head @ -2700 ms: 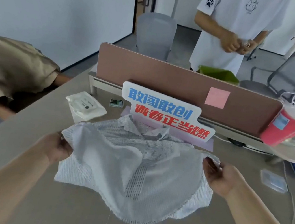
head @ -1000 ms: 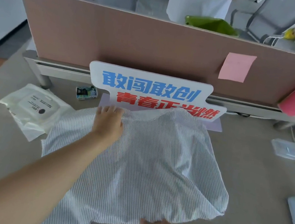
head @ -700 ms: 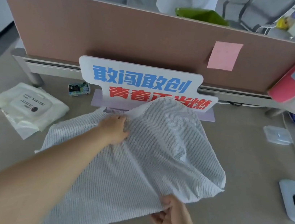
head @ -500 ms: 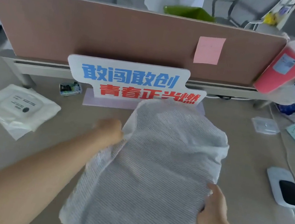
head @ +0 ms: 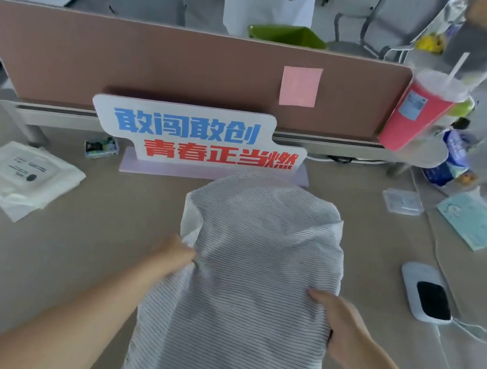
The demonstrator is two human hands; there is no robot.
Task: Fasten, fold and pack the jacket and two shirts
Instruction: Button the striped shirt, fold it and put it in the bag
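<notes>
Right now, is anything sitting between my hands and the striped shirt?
Nothing visible. The left hand pinches the striped shirt at its left edge and the right hand grips its right edge, both directly on the fabric. The slogan sign stands beyond the shirt's far end.

Soft, even indoor light gives a fairly bright picture without glare. Shadows are faint: a dim band lies under the partition (head: 159, 63) and another behind the sign (head: 195, 137). The wide lens bows the partition's top and stretches the corners. The cup (head: 414, 114) at right is smeared with blur, and the stripes of the shirt (head: 256, 264) are soft.
</notes>
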